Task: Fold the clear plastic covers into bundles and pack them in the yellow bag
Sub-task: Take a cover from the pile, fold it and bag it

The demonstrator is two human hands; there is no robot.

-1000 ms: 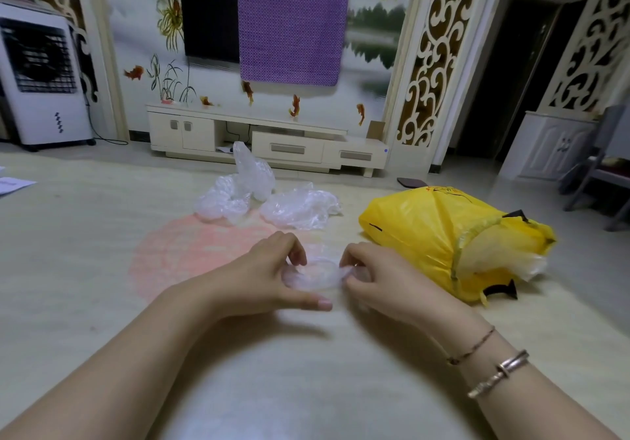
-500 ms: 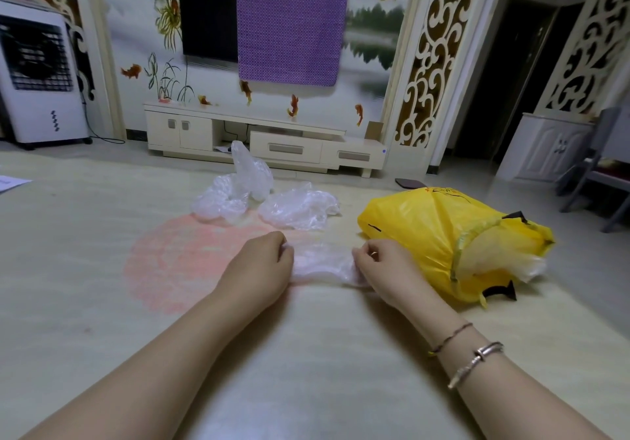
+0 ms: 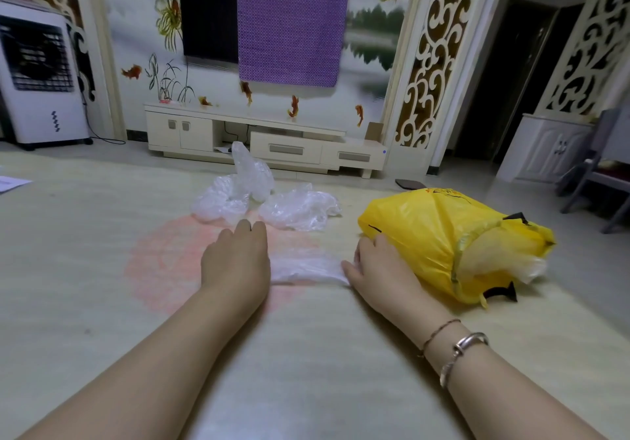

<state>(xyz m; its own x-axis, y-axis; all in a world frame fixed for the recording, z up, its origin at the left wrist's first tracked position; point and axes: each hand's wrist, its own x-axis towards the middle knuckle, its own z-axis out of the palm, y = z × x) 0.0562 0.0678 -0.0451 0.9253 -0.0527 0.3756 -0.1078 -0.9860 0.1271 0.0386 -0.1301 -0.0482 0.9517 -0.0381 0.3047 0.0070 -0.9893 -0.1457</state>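
While both hands work one cover, I log this from my remote seat:

Cover in hand: clear plastic cover (image 3: 306,269) lies stretched flat on the mat (image 3: 102,235) between my hands, just beside the yellow bag (image 3: 426,235).
Left hand: left hand (image 3: 235,262) rests palm down on its left end, fingers straight.
Right hand: right hand (image 3: 378,269) holds the right end; thumb and fingers seem to pinch it.
Handling: I judge it feather-light, limp, slippery and springy; take it by the end edges and press each fold.
Waiting: loose covers (image 3: 266,197) lie heaped farther back.
Bag mouth: faces right, plastic showing inside.
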